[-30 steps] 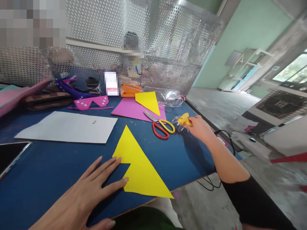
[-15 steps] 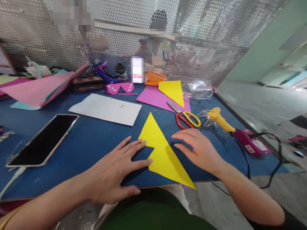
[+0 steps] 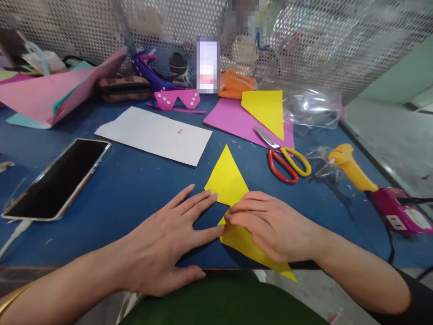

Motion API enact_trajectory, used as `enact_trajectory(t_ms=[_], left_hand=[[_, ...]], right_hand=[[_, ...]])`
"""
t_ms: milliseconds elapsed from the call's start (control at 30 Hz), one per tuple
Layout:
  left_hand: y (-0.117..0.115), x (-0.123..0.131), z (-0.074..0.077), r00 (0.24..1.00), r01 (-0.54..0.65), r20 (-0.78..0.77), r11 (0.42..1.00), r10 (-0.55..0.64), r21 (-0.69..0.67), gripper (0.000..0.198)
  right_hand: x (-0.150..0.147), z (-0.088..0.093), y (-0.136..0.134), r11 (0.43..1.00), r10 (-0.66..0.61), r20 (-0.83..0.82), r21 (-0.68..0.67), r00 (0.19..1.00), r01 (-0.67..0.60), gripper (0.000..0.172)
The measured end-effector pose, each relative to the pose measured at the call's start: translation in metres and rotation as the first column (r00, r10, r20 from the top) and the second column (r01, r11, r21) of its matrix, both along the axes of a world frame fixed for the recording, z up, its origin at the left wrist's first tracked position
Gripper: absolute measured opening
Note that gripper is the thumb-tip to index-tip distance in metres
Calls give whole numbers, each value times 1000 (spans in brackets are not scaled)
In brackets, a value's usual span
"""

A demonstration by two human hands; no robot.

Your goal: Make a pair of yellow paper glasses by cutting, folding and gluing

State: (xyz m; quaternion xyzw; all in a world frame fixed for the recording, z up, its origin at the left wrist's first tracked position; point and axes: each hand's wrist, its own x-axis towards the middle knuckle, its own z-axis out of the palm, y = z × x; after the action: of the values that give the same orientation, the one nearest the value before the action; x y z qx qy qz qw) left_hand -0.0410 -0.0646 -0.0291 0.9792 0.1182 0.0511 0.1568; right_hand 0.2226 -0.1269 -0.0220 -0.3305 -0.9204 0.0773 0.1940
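A yellow paper cut-out [image 3: 228,180] with a notch in its left edge lies on the blue table [image 3: 135,189] near the front edge. My left hand [image 3: 169,239] lies flat and open, fingers spread, its fingertips at the paper's left edge. My right hand [image 3: 270,225] rests flat on top of the paper, fingers stretched out toward the notch, covering its middle. Neither hand holds anything.
Red-and-yellow scissors [image 3: 286,158] and a yellow glue gun [image 3: 352,169] with a magenta plug block [image 3: 402,214] lie to the right. A phone [image 3: 56,178], white sheet [image 3: 154,134], pink sheet [image 3: 237,119] with a yellow triangle [image 3: 267,108], and plastic bag [image 3: 313,106] lie further back.
My right hand has left the glue gun, crossed left and come down onto the yellow paper. The view has tilted down and left. My left hand stays at the paper's edge.
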Motion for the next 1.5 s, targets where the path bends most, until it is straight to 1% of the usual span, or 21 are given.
enact_trajectory(t_ms=[133, 300, 533, 700, 833, 933, 1033, 1167, 1300, 1433, 1500], left_hand=[[-2, 1, 0, 1000, -8, -7, 1000, 8, 3, 75], [-2, 2, 1, 1000, -2, 8, 1000, 2, 4, 66], [-2, 3, 3, 1000, -16, -18, 999, 16, 33, 65], [1, 0, 3, 999, 32, -20, 998, -31, 49, 66], [2, -1, 4, 1000, 15, -14, 999, -14, 36, 65], [1, 0, 4, 1000, 16, -21, 1000, -16, 15, 65], [-1, 1, 4, 1000, -15, -21, 1000, 15, 8, 65], [-5, 1, 4, 998, -64, 0, 998, 64, 7, 67], [-6, 1, 2, 997, -66, 38, 998, 66, -12, 67], [-5, 0, 2, 996, -61, 69, 998, 62, -23, 62], [-4, 0, 3, 997, -44, 64, 999, 45, -14, 60]], right_hand=[[-3, 2, -2, 1000, -3, 8, 20, 1000, 3, 32], [-3, 0, -2, 1000, -12, -14, -15, 1000, 12, 34], [-3, -2, -4, 1000, -21, -18, 9, 1000, 21, 33], [-4, -2, -4, 999, -32, -21, 19, 999, 32, 32], [2, -2, 1, 999, -47, -108, -29, 993, 44, 32], [5, -4, 5, 995, -96, -166, -17, 981, 95, 36], [3, -6, 8, 990, -140, -118, -6, 983, 141, 38], [-2, -8, 8, 991, -131, -32, -37, 991, 130, 48], [-6, -10, 8, 990, -138, 33, -23, 990, 138, 55], [-10, -10, 7, 992, -129, 97, 12, 987, 128, 55], [-10, -10, 7, 992, -129, 109, 9, 986, 128, 54]])
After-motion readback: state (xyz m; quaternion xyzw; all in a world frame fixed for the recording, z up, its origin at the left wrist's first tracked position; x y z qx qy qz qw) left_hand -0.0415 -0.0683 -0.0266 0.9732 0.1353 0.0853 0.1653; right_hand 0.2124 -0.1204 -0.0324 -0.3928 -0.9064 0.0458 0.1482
